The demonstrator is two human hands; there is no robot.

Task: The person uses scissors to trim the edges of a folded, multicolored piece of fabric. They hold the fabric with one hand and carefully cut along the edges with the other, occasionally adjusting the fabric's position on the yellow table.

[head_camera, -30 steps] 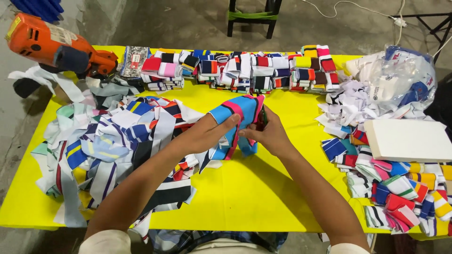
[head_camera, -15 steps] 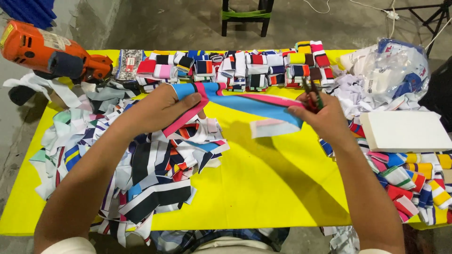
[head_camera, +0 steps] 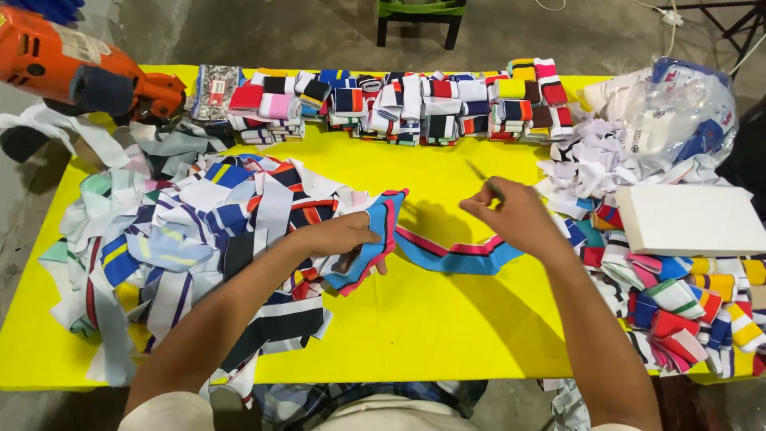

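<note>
Yellow table (head_camera: 415, 319) fills the view, set on a grey concrete floor and crowded with cloth. Left hand (head_camera: 339, 237) pinches one end of a blue strip (head_camera: 447, 255) edged in pink, fingers clamped on the cloth where it folds over by the loose heap (head_camera: 183, 239). Right hand (head_camera: 511, 215) is closed around small snips (head_camera: 485, 179), whose thin tip pokes up past the knuckles; the other end of the strip runs under that wrist. The strip lies flat across the table's middle, stretched between the two hands. It looks like one piece being drawn out of the heap and trimmed; a clean snip would want the cloth taut and the blades brought down to its edge. Folded stacks (head_camera: 399, 108) line the far edge, more folded pieces (head_camera: 678, 303) and a white box (head_camera: 690, 219) crowd the right, a plastic bag (head_camera: 678, 108) sits behind, and an orange power tool (head_camera: 80, 72) rests far left.
</note>
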